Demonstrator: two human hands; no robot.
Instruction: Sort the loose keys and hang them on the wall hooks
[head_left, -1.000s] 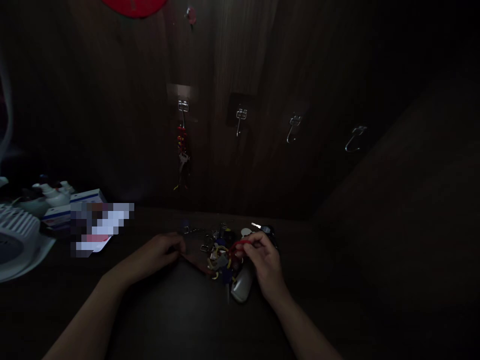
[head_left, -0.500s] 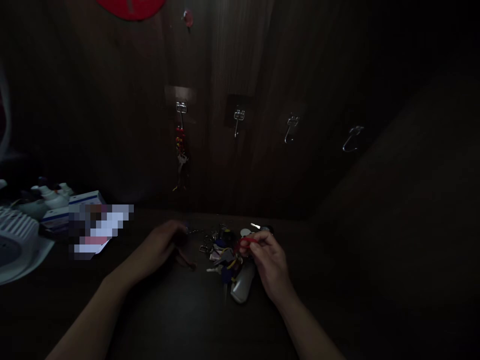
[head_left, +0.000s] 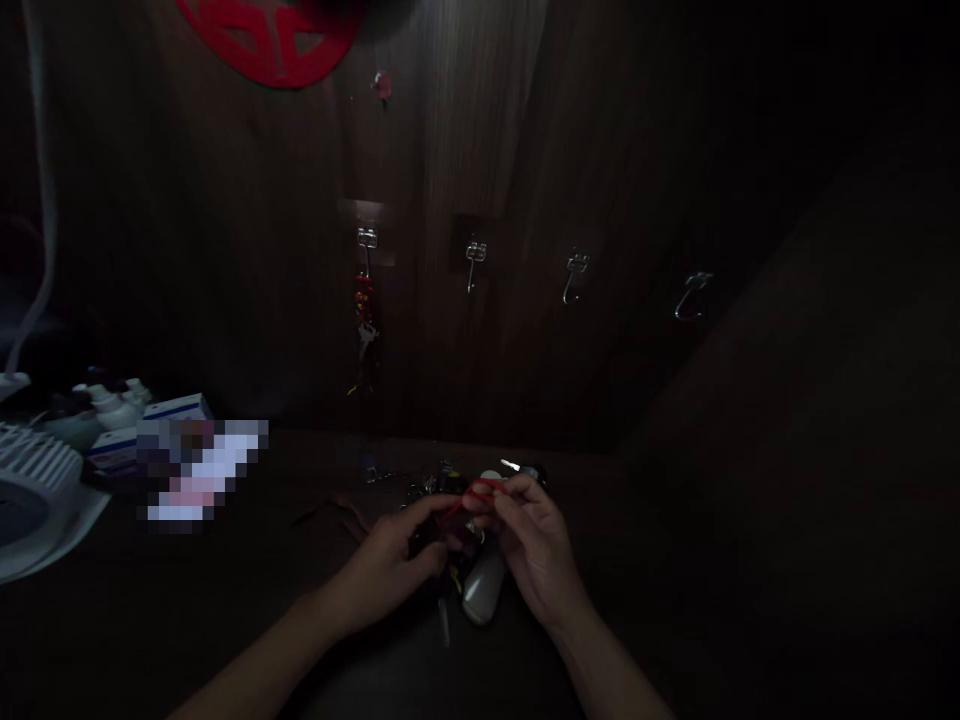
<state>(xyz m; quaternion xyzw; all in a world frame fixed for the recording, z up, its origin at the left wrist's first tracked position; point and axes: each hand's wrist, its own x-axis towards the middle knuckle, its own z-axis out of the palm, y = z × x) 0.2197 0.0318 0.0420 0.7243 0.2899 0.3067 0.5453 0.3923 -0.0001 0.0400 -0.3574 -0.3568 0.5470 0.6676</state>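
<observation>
A thin red cord [head_left: 489,486] is pinched between the thumb and fingers of my right hand [head_left: 538,540], above a jumble of keys. My left hand [head_left: 386,570] reaches in from the left; its index fingertip is at the cord's near end, while the thumb stands apart below. Under the hands a smooth pale oblong object [head_left: 482,592] lies on the desk, with a key blade [head_left: 444,620] beside it. Another key [head_left: 511,465] with a dark head lies just behind my right hand. Most of the pile is hidden by my left hand. Left of it lies a brown strap [head_left: 341,503].
On the dark panel hang several metal hooks, among them a middle one [head_left: 475,255]; the leftmost hook [head_left: 367,240] carries a red beaded key bunch [head_left: 365,320]. White bottles [head_left: 112,408], boxes [head_left: 178,408] and a white ribbed device [head_left: 37,470] stand at left.
My left hand has moved right, away from the brown strap and over the key pile to the red cord. My right hand keeps its pinch. The view has tilted up slightly.
</observation>
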